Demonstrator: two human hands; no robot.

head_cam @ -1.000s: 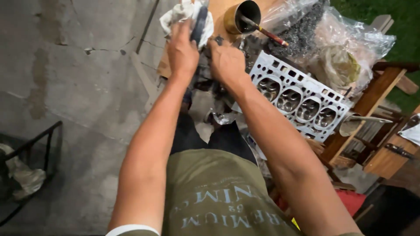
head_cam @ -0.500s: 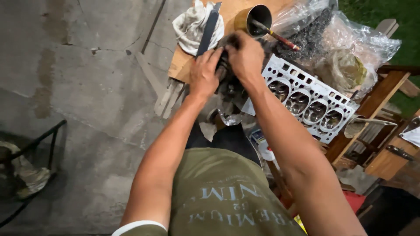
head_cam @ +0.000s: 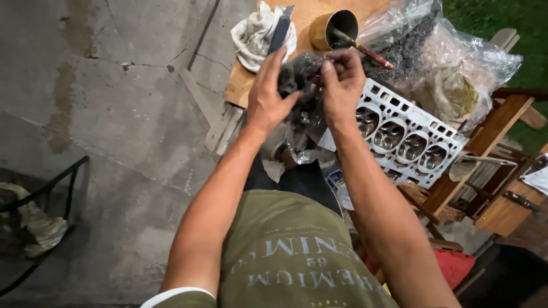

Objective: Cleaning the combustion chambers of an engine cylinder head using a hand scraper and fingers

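Note:
My left hand (head_cam: pixel 269 97) and my right hand (head_cam: pixel 341 85) are raised together in front of me, both gripping a clear plastic bag (head_cam: pixel 298 74) with small dark metal parts inside. The left hand cups the bag from the left; the right hand's fingers pinch its top edge. Just to the right lies a silver engine cylinder head (head_cam: pixel 399 137) with round chambers. Beyond the hands, a white rag (head_cam: pixel 254 35) and a dark flat tool (head_cam: pixel 279 31) rest on a wooden board (head_cam: pixel 242 85).
A brass-coloured cup (head_cam: pixel 334 28) holding a brush stands on the board. Clear bags (head_cam: pixel 439 63) of dark parts lie behind the cylinder head. Wooden furniture (head_cam: pixel 485 154) is at the right, a black metal frame (head_cam: pixel 51 194) at the left on concrete floor.
Both hands have pulled back from the rag and board toward me, drawing closer together on the plastic bag; the view has shifted so the rag and cup appear further from the hands.

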